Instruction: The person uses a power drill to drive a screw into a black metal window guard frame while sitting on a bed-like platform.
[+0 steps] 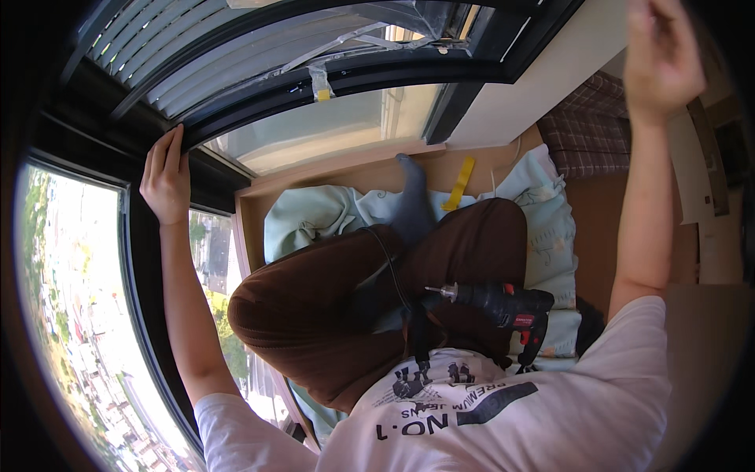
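My left hand (165,177) is raised to the black window frame (220,118), its fingers hooked over the lower corner. My right hand (664,67) is lifted high at the upper right, beside the pale wall. It is smeared by motion and its fingertips run off the upper edge, so what it may hold does not show. A black and red power drill (503,303) lies across my lap, its bit pointing left. A strip of clear tape with a yellow end (322,86) hangs from the frame.
I sit cross-legged on a light blue patterned cloth (550,244). A yellow strip-shaped object (460,185) lies beyond my knees. A black cable (387,259) crosses my leg. Bright window glass (79,315) is at my left, a plaid brown cloth (586,130) at the far right.
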Demonstrator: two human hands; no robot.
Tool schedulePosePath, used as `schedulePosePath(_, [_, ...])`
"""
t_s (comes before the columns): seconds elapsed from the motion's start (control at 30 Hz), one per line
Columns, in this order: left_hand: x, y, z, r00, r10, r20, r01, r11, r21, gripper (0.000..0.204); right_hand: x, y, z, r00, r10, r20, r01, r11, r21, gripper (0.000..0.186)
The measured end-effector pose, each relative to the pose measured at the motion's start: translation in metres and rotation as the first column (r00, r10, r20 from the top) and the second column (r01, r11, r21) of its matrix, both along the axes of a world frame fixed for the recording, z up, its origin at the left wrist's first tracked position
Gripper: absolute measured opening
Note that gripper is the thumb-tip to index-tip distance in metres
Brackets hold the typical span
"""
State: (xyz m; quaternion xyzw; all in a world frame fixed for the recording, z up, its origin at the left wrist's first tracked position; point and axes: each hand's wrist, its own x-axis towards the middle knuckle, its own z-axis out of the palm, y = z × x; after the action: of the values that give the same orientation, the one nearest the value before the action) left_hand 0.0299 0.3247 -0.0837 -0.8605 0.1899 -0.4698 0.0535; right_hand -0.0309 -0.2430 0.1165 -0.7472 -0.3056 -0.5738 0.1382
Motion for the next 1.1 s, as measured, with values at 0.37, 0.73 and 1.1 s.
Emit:
schedulePosePath(0.37, [0.001, 0.036, -0.005, 0.991, 0.126, 0.039, -0.131, 0.977, 0.170, 0.044, 0.073, 0.017, -0.192, 0.996, -0.088, -0.024, 0.071, 0.918, -0.391, 0.035])
schedulePosePath(0.73, [0.002, 0.035, -0.004, 0.996, 0.083, 0.034, -0.087, 0.984, 0.154, 0.040, 0.084, 0.018, -0.196, 0.998, -0.025, 0.049, 0.040, 0.941, -0.337, 0.032])
schedulePosePath(1.1, [-0.003, 0.010, 0.008, 0.999, 0.030, 0.035, -0.030, 0.999, 0.015, 0.041, 0.069, 0.025, -0.189, 0.990, -0.064, -0.128, 0.016, 0.937, -0.348, 0.053])
